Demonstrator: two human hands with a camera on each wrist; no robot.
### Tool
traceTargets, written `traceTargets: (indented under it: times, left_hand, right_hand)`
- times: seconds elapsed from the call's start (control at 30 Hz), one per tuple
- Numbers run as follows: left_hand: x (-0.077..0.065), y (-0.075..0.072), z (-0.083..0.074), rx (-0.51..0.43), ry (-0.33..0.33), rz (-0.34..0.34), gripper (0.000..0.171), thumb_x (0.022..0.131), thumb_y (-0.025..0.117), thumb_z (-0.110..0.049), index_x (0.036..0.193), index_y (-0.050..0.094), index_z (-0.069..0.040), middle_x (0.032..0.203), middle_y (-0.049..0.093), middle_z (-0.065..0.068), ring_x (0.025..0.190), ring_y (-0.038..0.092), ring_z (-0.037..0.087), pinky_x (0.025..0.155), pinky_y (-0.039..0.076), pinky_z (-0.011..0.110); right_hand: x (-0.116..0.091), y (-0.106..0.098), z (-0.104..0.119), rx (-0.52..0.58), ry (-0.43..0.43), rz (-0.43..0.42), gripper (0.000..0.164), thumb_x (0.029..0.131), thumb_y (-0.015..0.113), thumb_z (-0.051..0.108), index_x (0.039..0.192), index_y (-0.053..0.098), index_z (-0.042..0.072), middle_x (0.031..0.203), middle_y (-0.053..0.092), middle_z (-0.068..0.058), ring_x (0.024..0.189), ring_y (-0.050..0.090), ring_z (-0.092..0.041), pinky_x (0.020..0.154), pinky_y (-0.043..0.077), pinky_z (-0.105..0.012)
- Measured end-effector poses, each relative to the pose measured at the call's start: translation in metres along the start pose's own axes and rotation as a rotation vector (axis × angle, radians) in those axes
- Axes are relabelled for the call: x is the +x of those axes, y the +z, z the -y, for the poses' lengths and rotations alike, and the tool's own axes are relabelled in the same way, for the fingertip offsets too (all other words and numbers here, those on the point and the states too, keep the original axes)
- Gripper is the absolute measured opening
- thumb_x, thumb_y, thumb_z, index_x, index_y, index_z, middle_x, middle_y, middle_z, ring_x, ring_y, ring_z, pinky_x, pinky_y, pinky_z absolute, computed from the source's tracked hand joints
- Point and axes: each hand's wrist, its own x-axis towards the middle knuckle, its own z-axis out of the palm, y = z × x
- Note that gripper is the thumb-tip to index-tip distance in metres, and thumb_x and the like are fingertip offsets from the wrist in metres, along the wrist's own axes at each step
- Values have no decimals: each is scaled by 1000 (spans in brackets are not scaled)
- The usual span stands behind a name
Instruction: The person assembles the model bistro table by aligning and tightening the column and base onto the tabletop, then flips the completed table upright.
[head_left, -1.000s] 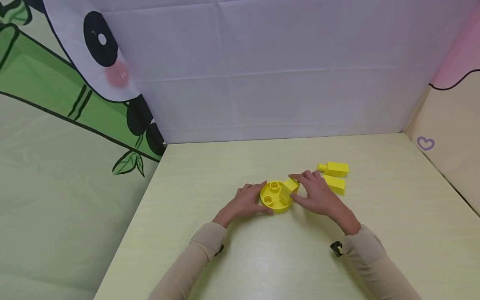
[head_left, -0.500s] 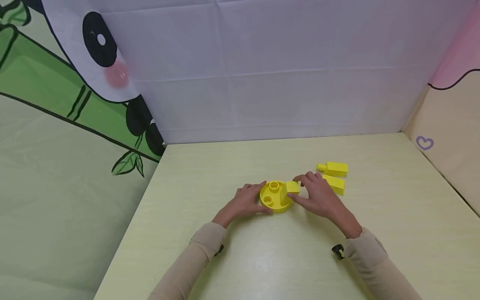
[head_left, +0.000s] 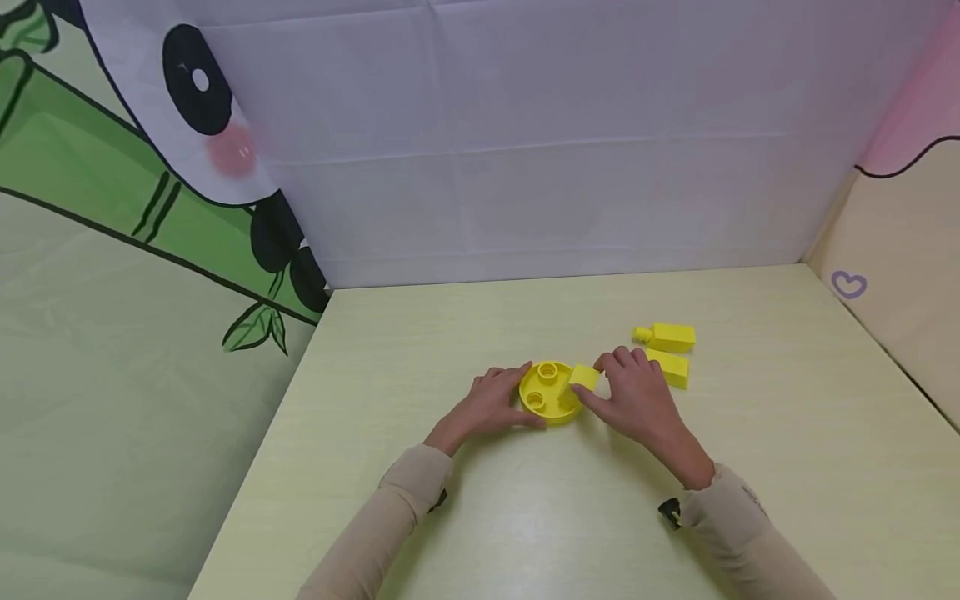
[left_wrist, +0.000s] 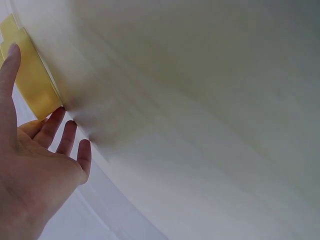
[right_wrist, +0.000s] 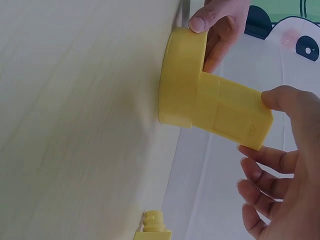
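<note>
A round yellow base (head_left: 547, 389) with a raised rim lies on the table; two ring-shaped sockets show inside it. My left hand (head_left: 491, 404) holds it from the left, thumb on the near side and fingers round the far side. A rectangular yellow block (right_wrist: 232, 110) stands out of the base's right part, leaning slightly, its lower end hidden inside the rim. My right hand (head_left: 633, 396) pinches the block's upper end between thumb and index finger. In the right wrist view the other right fingers hang loosely curled beside it.
Beyond the right hand lie two more yellow blocks. The farther block (head_left: 672, 337) has a ridged round stub at its left end; the nearer block (head_left: 670, 370) is partly covered by the hand. A printed cloth wall (head_left: 525, 200) rises behind the table (head_left: 525, 517).
My right hand has twisted the block about its length, first square to the view, then angled again, and shifted slightly. The left hand and the base have stayed in place.
</note>
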Motion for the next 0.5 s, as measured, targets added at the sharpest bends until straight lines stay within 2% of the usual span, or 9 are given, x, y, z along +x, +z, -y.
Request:
traceTargets:
  times: [0.13,0.27,0.4,0.5]
  left_hand:
    - [0,0,0,-4,1,-2,103,84,81,-57,163,33,-13,158,47,5,138,40,30,113,28,52]
    - [0,0,0,-3,-1,0,102,84,81,-57,163,33,-13,158,47,5,139,40,30,113,28,52]
    - [-1,-1,0,-5,-4,1,103,84,81,-57,164,32,-13,158,46,5,139,39,30,113,28,51]
    - [-1,-1,0,-7,-3,4,104,84,81,-57,164,32,-13,159,46,6,140,39,30,113,28,51]
  right_hand:
    - [-1,1,3,-31,4,-26,46,86,82,42,96,67,0,90,58,-12,92,52,-38,77,43,-51]
    - [-2,0,4,-19,23,-19,47,89,79,44,100,69,1,92,60,-12,94,53,-38,80,41,-53]
    - [-4,0,-4,51,106,9,48,98,69,45,115,69,0,102,63,-16,102,54,-41,86,38,-58]
    - [-7,2,-22,84,182,-13,48,102,62,42,121,67,-2,111,61,-21,107,51,-45,90,36,-61]
